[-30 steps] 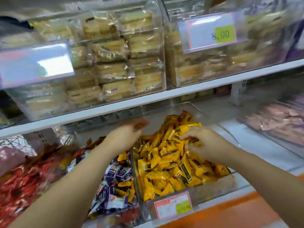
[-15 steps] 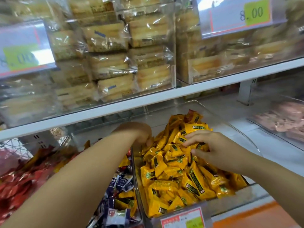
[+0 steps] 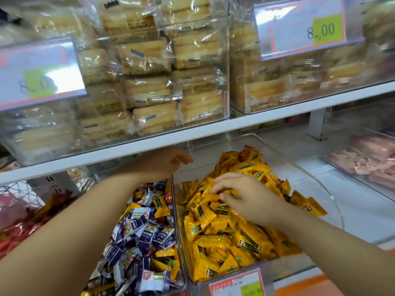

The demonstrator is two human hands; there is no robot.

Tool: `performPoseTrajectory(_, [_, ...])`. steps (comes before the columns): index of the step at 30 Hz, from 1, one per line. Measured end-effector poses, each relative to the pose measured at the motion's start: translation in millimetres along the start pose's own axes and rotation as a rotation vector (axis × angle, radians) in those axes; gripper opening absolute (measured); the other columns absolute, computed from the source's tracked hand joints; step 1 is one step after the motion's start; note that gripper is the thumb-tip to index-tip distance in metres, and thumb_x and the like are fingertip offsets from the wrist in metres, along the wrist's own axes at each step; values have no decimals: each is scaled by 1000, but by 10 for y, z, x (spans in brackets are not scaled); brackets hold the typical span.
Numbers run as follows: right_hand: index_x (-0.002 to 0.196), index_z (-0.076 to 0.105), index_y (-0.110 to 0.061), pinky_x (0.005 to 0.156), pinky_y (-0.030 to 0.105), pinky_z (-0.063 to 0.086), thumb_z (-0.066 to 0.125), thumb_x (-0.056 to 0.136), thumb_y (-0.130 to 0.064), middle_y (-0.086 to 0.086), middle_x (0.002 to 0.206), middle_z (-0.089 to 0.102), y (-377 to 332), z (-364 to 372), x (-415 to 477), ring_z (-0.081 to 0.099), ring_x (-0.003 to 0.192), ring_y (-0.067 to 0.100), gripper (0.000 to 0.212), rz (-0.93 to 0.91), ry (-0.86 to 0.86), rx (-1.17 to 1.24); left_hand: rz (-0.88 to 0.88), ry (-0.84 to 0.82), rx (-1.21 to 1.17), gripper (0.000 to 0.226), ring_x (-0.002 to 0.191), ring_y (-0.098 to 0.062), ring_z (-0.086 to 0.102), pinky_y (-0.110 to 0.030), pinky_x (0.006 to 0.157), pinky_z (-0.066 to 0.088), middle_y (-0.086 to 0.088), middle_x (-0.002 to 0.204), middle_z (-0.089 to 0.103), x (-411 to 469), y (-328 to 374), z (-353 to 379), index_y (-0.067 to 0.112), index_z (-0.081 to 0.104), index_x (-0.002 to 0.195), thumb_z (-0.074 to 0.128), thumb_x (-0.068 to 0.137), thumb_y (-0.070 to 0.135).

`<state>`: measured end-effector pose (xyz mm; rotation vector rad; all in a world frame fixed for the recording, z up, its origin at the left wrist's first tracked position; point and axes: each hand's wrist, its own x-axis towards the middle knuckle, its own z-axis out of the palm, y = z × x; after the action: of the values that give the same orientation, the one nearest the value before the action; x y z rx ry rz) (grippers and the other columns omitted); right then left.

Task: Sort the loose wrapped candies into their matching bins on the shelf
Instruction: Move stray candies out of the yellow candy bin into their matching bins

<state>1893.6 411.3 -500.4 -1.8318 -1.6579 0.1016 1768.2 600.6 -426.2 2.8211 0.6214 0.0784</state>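
Glossy, crinkled plastic wraps the yellow candies (image 3: 224,227) heaped in a clear, smooth plastic bin (image 3: 310,231), and the purple candies (image 3: 145,233) wear the same shiny film. Biscuit packs (image 3: 149,90) sit in transparent, wrinkled film that catches the light, on a smooth white shelf (image 3: 277,116) with a painted look. Paper price tags (image 3: 299,28) show behind glossy clear plastic holders, while the pink packs (image 3: 367,161) have a duller sheen.

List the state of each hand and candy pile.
Left hand: over the bin divider, grip unclear.
Right hand: fingers curled round yellow candies.
Yellow candies: heaped in their clear bin.
Purple candies: mixed with yellow strays.
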Motion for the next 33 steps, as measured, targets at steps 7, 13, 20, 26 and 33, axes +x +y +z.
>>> performPoseTrajectory(7, [117,65,-27,101,20,36,48,96,-12,-8,124,60,-190,42,213,50,118,4,30,17,-45,64,1,115,-95,32,110,-4,53,-25,97,42,16,111,56,-266,107,8,28,61,117,41,99,10])
performPoseTrajectory(13, [107,69,-27,87,15,37,52,94,-11,-13,114,62,-16,-577,-136,54,106,3,27,152,195,-8,55,85,-124,31,104,-1,52,-4,76,40,13,120,56,-233,422,78,28,59,121,44,99,13])
performPoseTrajectory(20, [119,65,-14,95,15,28,50,90,2,4,134,55,475,-783,-466,48,126,19,36,305,208,-206,266,-48,-18,46,121,-12,48,-8,83,29,0,138,49,154,1168,489,29,42,140,53,96,30])
performPoseTrajectory(26, [121,64,-15,101,17,30,48,93,-2,-1,138,51,631,-778,-486,47,127,15,34,317,207,-107,249,-248,209,60,130,-25,36,-39,108,33,-5,145,34,483,1175,746,34,35,142,59,88,46])
performPoseTrajectory(33, [122,63,-17,96,10,26,49,95,-7,-5,141,47,629,-791,-500,45,127,12,32,336,193,-51,182,-327,282,38,108,-20,50,-34,92,43,-4,127,50,445,871,545,25,47,129,57,93,28])
